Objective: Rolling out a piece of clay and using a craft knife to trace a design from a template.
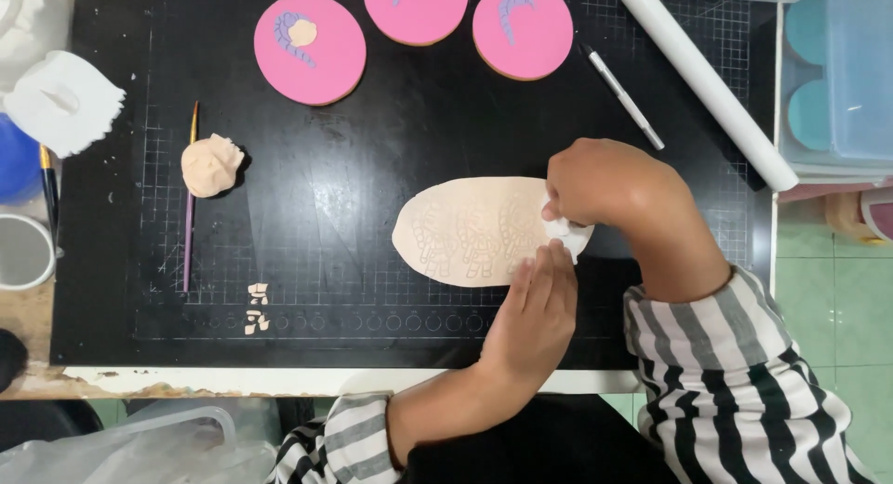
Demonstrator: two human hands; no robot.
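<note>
Right of centre in the frame, a flat oval of peach dough (470, 228) lies on the black cutting mat (372, 168), stamped with faint figures. The right hand (605, 182) pinches a small white cutter (569, 235) at the oval's right end, grip closed on it. The left hand (535, 312) rests flat, fingers extended, touching the oval's lower right edge. At upper left sit a dough lump (211, 165) and a thin brush (190, 205); 3 pink discs (310, 49) line the top.

Left hand (532, 318): flat, fingers extended, palm down | Right hand (600, 182): knuckles up, fingertips apparently pinched | Forearms: converging, striped sleeves.
</note>
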